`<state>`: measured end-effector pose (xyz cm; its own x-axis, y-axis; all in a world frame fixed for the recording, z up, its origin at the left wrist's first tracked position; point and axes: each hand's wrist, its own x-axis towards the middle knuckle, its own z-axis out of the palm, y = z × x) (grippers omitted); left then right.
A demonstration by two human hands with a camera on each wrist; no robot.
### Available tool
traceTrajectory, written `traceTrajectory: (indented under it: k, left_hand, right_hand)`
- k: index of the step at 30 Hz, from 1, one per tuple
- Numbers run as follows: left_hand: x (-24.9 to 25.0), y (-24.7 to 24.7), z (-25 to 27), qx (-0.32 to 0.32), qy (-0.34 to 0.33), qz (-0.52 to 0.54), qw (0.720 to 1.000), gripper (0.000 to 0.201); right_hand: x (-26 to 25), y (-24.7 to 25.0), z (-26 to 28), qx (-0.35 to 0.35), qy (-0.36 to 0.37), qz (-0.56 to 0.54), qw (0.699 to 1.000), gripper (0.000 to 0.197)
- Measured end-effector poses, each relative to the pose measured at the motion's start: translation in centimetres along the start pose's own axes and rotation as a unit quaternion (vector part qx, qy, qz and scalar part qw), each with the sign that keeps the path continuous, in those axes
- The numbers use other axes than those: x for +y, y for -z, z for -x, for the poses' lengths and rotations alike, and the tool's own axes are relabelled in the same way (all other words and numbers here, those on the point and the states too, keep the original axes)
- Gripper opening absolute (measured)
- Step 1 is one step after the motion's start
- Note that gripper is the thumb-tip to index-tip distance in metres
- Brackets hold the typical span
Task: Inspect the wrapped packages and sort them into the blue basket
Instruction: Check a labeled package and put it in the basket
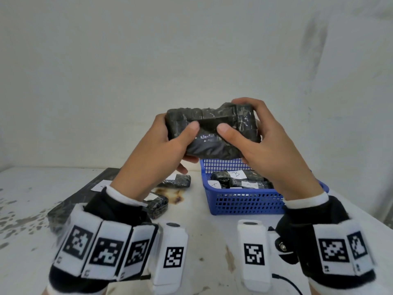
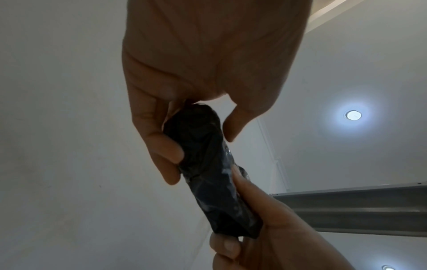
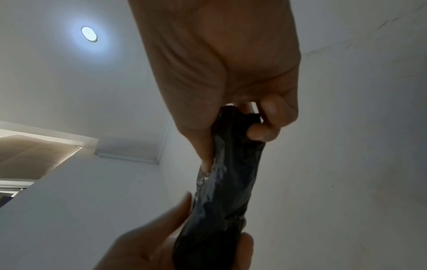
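Note:
Both hands hold one black film-wrapped package [image 1: 212, 129] up in the air, above the far rim of the blue basket [image 1: 244, 204]. My left hand [image 1: 170, 143] grips its left end, thumb on the near face. My right hand [image 1: 255, 135] grips its right end the same way. From below, the left wrist view shows the package [image 2: 215, 173] edge-on between the left hand [image 2: 182, 138] and the right one. The right wrist view shows the package [image 3: 228, 182] gripped by the right hand [image 3: 235, 135]. No label shows on the held package.
Several wrapped packages with white lettered labels [image 1: 236, 173] lie in the basket. Two more packages [image 1: 176, 180], [image 1: 157, 204] lie on the table left of it, beside a flat dark slab [image 1: 85, 194]. A brown stain [image 1: 170, 194] marks the white tabletop; a wall stands behind.

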<state>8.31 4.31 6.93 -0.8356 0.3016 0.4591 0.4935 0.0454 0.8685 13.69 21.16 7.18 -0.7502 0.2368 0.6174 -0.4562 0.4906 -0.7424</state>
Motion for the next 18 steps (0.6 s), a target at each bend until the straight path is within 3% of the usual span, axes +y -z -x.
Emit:
traceTrajectory:
  k: [3, 8, 16, 18]
  left_hand:
    - [-0.04, 0.08, -0.12, 0.017, 0.003, 0.025, 1.0, 0.025]
    - [0.01, 0.32, -0.31, 0.023, 0.011, 0.055, 0.998, 0.027]
    - [0.13, 0.07, -0.13, 0.021, 0.013, 0.052, 0.998, 0.025]
    - [0.15, -0.07, 0.0, 0.021, 0.009, 0.052, 0.998, 0.016]
  right_hand:
    - [-0.35, 0.05, 0.14, -0.017, -0.012, -0.03, 0.999, 0.034]
    - [-0.49, 0.32, 0.17, -0.034, -0.021, -0.053, 0.998, 0.026]
    - [-0.32, 0.47, -0.06, -0.033, -0.027, -0.037, 0.998, 0.012]
    - [-0.27, 0.34, -0.07, -0.026, -0.026, -0.027, 0.999, 0.01]
